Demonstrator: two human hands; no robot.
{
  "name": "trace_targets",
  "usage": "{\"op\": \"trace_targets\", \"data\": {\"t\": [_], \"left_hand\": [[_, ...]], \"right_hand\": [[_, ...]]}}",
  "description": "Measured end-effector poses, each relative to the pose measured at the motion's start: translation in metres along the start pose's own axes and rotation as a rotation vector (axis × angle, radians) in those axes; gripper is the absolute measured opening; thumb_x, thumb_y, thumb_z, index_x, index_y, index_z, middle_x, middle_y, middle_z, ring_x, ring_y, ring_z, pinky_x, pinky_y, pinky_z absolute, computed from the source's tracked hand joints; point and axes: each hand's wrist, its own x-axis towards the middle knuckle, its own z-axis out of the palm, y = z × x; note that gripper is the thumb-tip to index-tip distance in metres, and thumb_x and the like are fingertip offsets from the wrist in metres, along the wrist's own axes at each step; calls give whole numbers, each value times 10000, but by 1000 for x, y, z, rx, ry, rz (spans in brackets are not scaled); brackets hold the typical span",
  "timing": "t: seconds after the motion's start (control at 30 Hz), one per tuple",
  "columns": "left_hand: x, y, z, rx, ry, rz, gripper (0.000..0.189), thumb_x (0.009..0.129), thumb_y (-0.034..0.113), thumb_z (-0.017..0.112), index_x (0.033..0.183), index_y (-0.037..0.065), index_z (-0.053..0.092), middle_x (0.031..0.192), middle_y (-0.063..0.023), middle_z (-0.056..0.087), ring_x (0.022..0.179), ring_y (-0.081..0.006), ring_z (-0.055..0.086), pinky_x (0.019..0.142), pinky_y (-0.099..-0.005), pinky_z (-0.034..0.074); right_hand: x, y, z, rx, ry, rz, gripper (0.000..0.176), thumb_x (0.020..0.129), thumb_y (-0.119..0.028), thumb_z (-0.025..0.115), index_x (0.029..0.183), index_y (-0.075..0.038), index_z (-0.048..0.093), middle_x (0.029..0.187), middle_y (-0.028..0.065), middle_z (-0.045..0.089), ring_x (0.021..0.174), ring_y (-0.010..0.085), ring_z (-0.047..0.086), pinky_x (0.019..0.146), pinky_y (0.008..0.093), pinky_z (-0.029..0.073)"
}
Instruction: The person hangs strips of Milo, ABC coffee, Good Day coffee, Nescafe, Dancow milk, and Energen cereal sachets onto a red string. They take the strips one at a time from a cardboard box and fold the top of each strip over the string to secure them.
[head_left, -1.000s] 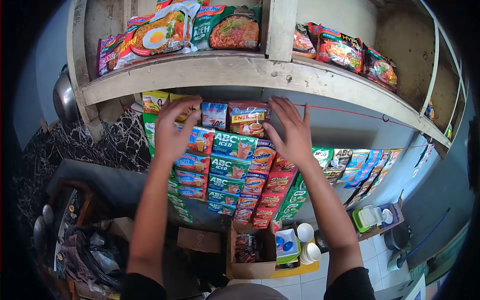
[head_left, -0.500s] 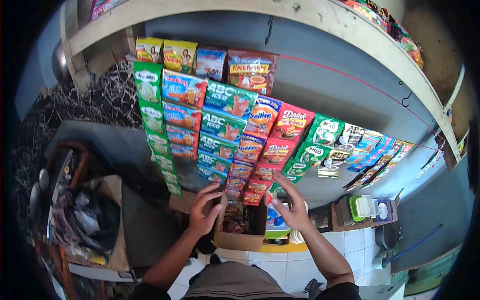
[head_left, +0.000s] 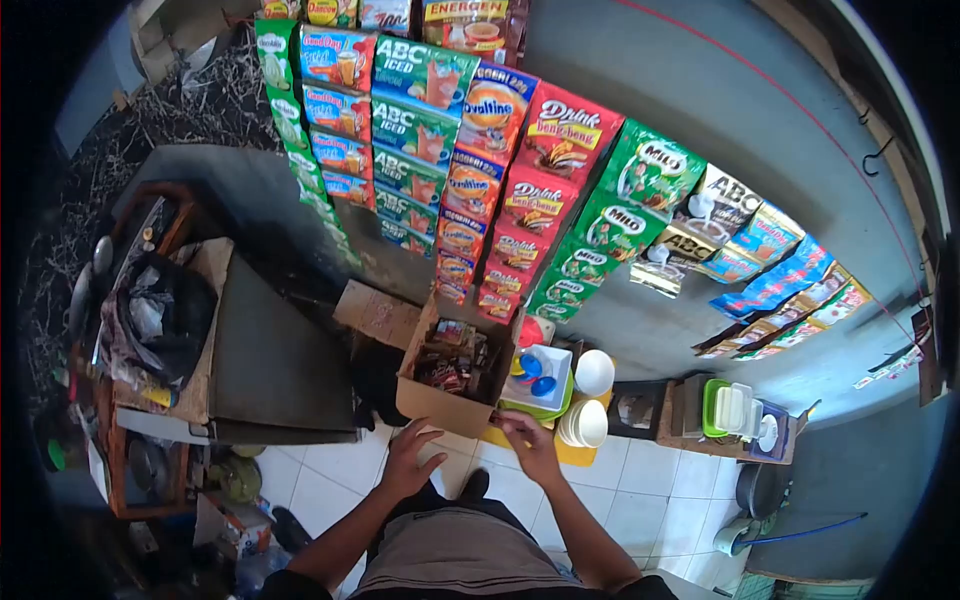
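An open cardboard box [head_left: 440, 411] holds several small dark packets [head_left: 455, 362] and sits below the hanging sachet strips. My left hand [head_left: 408, 462] is just below its front edge, with thumb and fingers apart and nothing between them. At the front right corner of the box, my right hand [head_left: 530, 447] has its fingers bent, the fingertips on the cardboard edge. Above the box hang red Drink Beng-Beng sachets [head_left: 535, 205], blue and orange Ovaltine sachets [head_left: 473, 185] and green Milo sachets [head_left: 622, 225].
Right of the box are a green and white tray [head_left: 550, 375] with blue lids and white bowls [head_left: 585, 424]. A dark bag [head_left: 165, 320] lies on cardboard at the left, beside a grey surface [head_left: 285, 350]. Green and clear containers [head_left: 728, 411] stand farther right.
The view has tilted down, so the sachets and box appear higher. Both hands have drawn back from beside the box toward its front edge; my right hand's fingers have bent onto the corner.
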Motion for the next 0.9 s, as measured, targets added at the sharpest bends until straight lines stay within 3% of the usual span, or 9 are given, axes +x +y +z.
{"op": "trace_targets", "data": {"t": [0.13,0.2,0.3,0.43,0.73,0.9], "left_hand": [[-11,6,12,-59,-16,-58,402,811,236,709,1172,105,589,1366,-144,443,1273,-328,420,1036,-419,355],[-12,5,17,-31,-30,-44,413,815,239,705,1186,110,578,1373,-145,434,1280,-329,412,1037,-425,352],[-21,-13,28,4,-71,4,441,828,258,688,1223,121,549,1388,-151,414,1294,-337,392,1043,-446,345],[-23,-22,18,45,-123,73,453,811,252,712,1215,123,554,1403,-145,406,1288,-328,406,1033,-437,365],[-57,-72,-55,-98,-83,-18,410,806,204,708,1180,103,571,1377,-151,437,1260,-339,440,1027,-420,377],[-67,-108,-74,-113,-136,-151,408,821,213,700,1190,101,569,1386,-170,423,1281,-329,421,1048,-403,361]], "right_hand": [[-12,10,19,-139,-160,-2,300,895,-182,631,1175,-86,583,1165,77,599,1025,191,602,855,338,494],[-2,0,17,-268,-412,28,304,902,-194,628,1185,-98,571,1205,66,578,1050,175,589,870,337,490],[20,7,20,-357,-430,-75,349,884,-242,648,1193,-99,574,1170,84,598,1021,211,600,852,361,488],[45,13,40,-451,-356,-120,327,880,-235,647,1169,-93,590,1156,106,604,1006,229,608,845,356,487],[43,27,123,-456,-214,-187,293,861,-205,659,1125,-85,613,1117,127,613,990,254,614,841,358,499],[54,23,124,-404,-95,-83,284,847,-206,663,1089,-62,629,1126,135,613,1058,255,594,949,360,452]]}}
